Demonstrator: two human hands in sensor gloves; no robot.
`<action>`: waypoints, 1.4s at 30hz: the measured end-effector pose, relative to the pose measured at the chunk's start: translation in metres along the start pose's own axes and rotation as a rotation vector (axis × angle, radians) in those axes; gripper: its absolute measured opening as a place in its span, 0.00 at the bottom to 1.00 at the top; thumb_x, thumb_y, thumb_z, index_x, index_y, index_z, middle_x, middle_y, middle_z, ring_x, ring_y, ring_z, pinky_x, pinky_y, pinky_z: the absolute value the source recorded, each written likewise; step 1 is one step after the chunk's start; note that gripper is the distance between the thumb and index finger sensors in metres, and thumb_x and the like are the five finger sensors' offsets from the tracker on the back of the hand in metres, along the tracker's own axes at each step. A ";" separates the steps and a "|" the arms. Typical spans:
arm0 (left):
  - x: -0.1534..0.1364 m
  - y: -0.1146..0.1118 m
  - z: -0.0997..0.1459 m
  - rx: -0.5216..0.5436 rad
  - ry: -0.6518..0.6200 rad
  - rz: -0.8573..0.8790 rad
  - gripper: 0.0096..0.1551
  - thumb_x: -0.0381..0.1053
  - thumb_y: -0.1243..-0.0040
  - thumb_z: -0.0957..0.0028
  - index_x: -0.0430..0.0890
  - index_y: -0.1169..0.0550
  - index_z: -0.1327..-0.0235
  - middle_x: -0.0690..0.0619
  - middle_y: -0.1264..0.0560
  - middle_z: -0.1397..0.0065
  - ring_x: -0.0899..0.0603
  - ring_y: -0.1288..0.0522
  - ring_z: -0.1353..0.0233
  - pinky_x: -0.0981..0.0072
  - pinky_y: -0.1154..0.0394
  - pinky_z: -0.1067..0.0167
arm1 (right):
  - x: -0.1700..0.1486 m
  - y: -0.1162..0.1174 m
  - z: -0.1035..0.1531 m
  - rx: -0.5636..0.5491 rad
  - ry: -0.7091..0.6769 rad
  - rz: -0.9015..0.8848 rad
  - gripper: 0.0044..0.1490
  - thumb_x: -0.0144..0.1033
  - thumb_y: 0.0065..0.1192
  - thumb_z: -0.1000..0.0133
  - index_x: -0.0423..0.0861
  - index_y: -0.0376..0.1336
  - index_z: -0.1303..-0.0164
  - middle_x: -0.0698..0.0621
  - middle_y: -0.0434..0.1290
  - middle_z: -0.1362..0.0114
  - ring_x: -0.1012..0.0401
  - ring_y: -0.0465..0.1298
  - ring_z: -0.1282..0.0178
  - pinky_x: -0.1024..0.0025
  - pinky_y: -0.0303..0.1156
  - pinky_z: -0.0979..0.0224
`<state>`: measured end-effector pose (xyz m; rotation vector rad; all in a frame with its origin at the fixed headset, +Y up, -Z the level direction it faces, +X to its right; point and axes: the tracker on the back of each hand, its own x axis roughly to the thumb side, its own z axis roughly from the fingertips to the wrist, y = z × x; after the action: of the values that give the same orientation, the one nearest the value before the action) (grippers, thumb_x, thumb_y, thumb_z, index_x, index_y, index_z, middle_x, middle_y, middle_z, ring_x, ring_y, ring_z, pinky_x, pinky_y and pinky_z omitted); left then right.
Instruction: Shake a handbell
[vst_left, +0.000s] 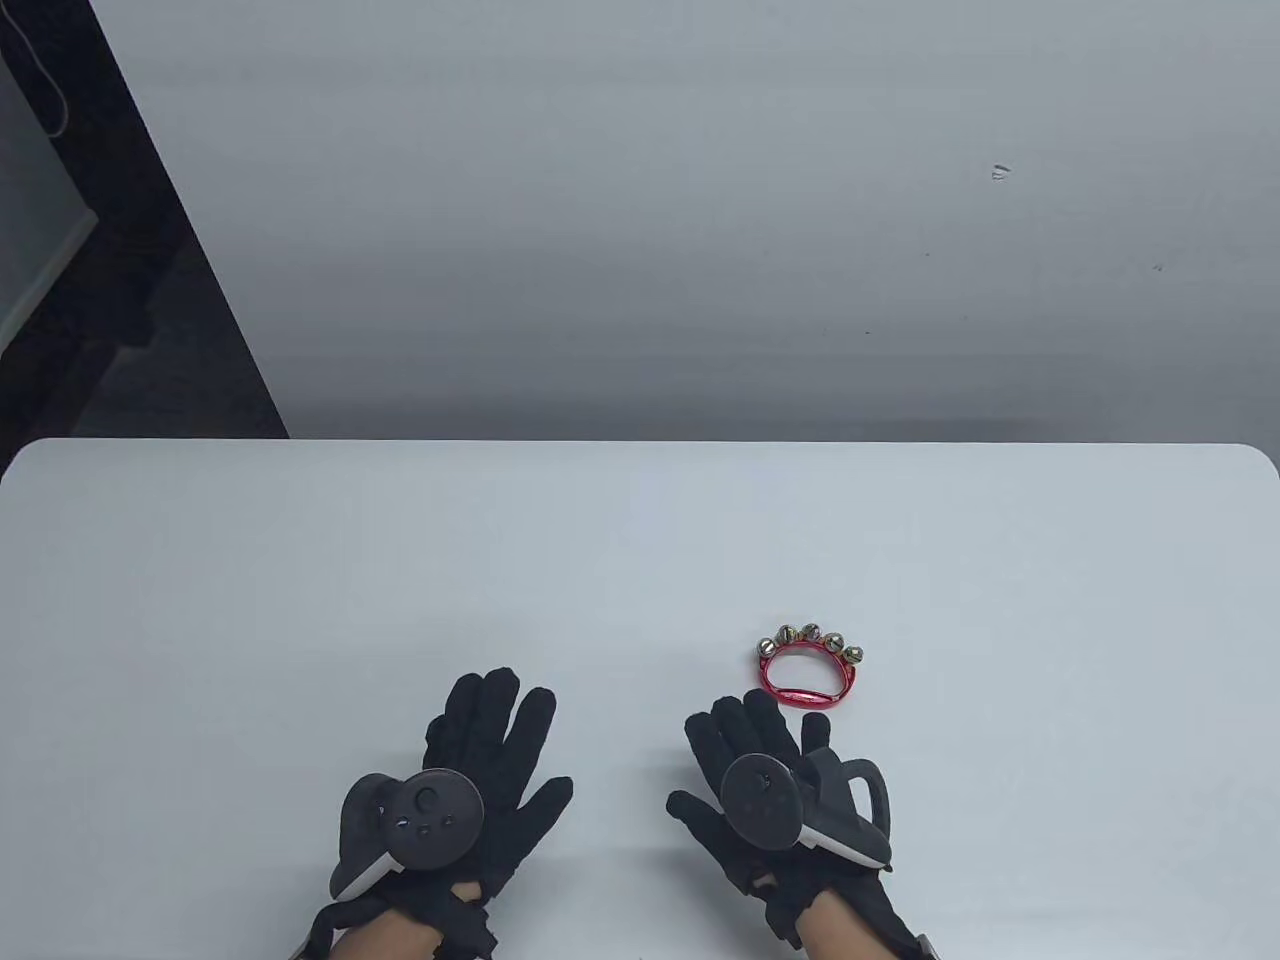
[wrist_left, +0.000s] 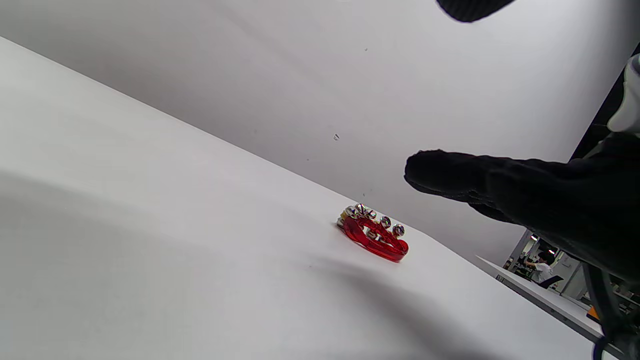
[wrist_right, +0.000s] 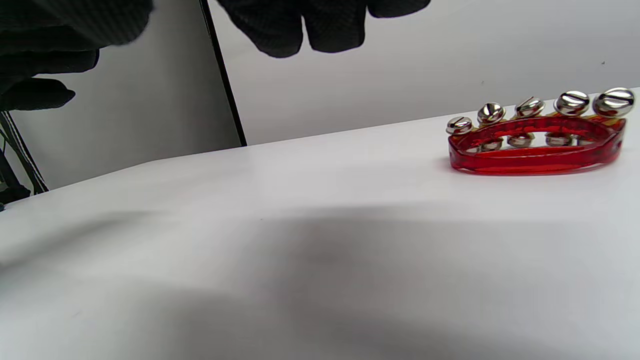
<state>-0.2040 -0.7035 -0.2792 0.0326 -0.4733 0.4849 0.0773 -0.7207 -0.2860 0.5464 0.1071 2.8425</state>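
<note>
The left hand (vst_left: 480, 770) in its black knit sensor glove lies over the table near its front edge, fingers spread and holding nothing. The right hand (vst_left: 765, 775), gloved the same way, has its fingers spread and empty too, their tips just short of the handbell.

The red translucent plastic handbell (vst_left: 808, 668), a D-shaped loop with a straight grip bar and five small silvery jingle bells (vst_left: 810, 634) along its curved side, lies flat on the smooth white matte table (vst_left: 640, 560), just beyond the right hand and apart from it. In the right wrist view the plastic is glossy and the metal bells are round, polished and slotted.

By my judgement the task has not begun: the bell is untouched. Reaching, gripping the straight bar, lifting and shaking all remain.
</note>
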 end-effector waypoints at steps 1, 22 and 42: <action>0.000 0.000 0.000 0.002 0.000 0.000 0.46 0.72 0.57 0.43 0.56 0.49 0.15 0.41 0.58 0.12 0.28 0.62 0.16 0.27 0.54 0.29 | 0.000 0.000 0.000 0.000 0.001 0.001 0.50 0.65 0.44 0.42 0.46 0.47 0.16 0.42 0.47 0.13 0.40 0.43 0.13 0.29 0.35 0.28; -0.001 0.005 0.000 0.053 -0.015 0.044 0.45 0.71 0.57 0.44 0.55 0.48 0.15 0.41 0.57 0.12 0.28 0.61 0.15 0.27 0.53 0.28 | -0.001 -0.011 0.007 -0.059 0.002 -0.050 0.50 0.65 0.45 0.43 0.45 0.49 0.17 0.41 0.50 0.14 0.40 0.46 0.14 0.28 0.38 0.28; -0.010 0.013 -0.005 0.090 -0.030 0.122 0.45 0.71 0.56 0.43 0.55 0.47 0.15 0.40 0.55 0.12 0.27 0.59 0.15 0.27 0.52 0.28 | -0.082 -0.011 -0.050 -0.008 0.315 -0.054 0.44 0.57 0.56 0.43 0.43 0.57 0.22 0.40 0.60 0.20 0.39 0.57 0.18 0.31 0.47 0.26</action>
<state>-0.2158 -0.6957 -0.2894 0.0982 -0.4850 0.6259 0.1353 -0.7316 -0.3629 0.0882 0.1632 2.8505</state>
